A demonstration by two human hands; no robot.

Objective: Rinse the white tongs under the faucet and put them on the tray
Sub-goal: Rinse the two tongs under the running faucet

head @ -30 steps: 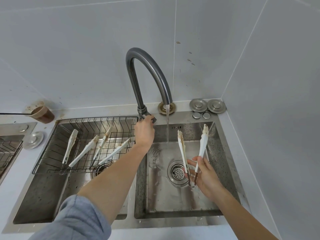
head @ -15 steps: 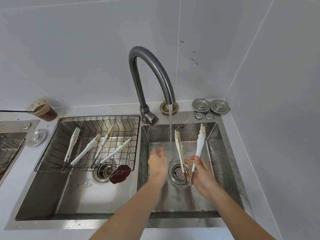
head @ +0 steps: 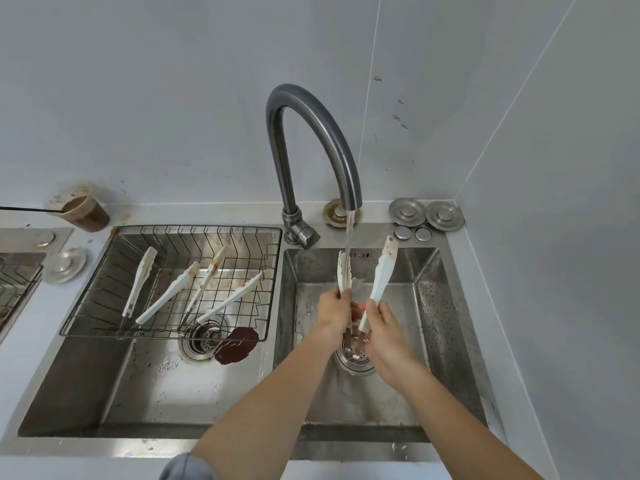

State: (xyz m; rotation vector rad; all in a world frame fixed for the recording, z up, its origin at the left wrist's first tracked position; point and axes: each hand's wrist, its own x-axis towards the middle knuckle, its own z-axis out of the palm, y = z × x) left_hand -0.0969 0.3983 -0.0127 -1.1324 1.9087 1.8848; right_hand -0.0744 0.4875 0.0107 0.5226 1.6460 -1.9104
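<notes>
I hold a pair of white tongs [head: 381, 275] tips-up over the right sink basin [head: 429, 299]. Brown residue stains both tips. My left hand [head: 334, 308] grips the left arm of the tongs and my right hand [head: 382, 327] grips the right arm. Water runs from the dark curved faucet [head: 311, 133] straight onto the left tip. The wire tray [head: 266, 285] rests across the back of the left basin, holding two more pairs of white tongs [head: 166, 292].
A brown puddle [head: 237, 344] lies beside the left drain [head: 202, 337]. A stained cup of brown liquid [head: 81, 209] stands on the counter at the back left. Round metal drain stoppers [head: 426, 213] sit behind the right basin. Grey tiled walls close in at the back and right.
My left hand left the faucet handle, came down into the right basin and took hold of the tongs' left arm. The tongs shifted left, so the water now hits the left tip.
</notes>
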